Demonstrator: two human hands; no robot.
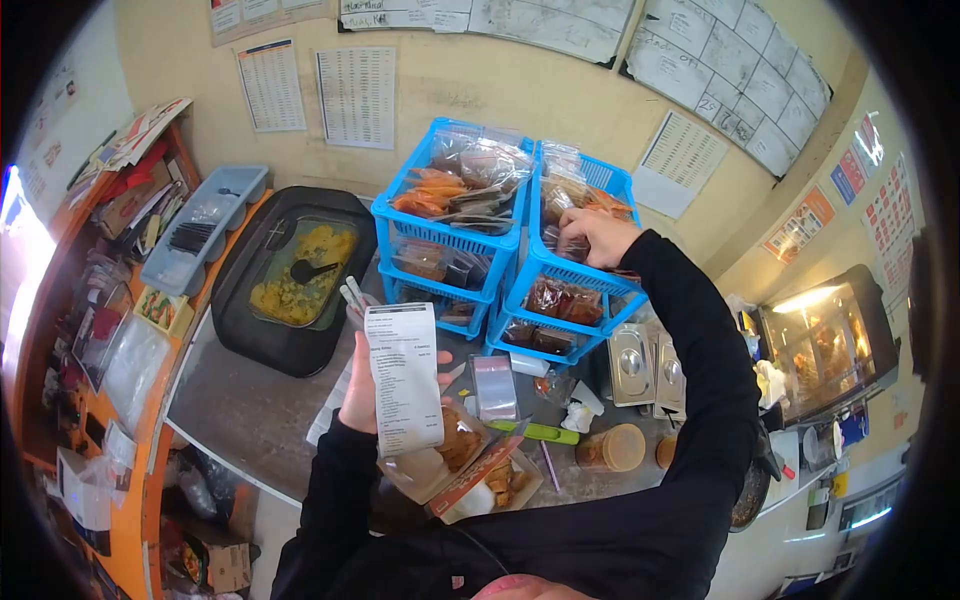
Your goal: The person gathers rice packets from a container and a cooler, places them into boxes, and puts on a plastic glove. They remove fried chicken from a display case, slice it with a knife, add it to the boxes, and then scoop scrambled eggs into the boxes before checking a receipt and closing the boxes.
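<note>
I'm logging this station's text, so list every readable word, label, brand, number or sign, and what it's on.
"29", probably, handwritten: white rectangular wall board at upper right; its other writing is blurred.
Too small or blurred to read:
Long white paper receipt in the left hand.
White wide board at top centre.
White printed wall sheets.
Open brown cardboard box with red lettered edge.

The person wears a plain black long-sleeved top (590, 530), its left sleeve (335, 500) and right sleeve (705, 350) reaching the wrists. The left hand (360, 400) and right hand (597, 238) are bare. On the front sits a small pinkish mark (457, 581); near the mark runs a thin dark cord (482, 549).
</note>
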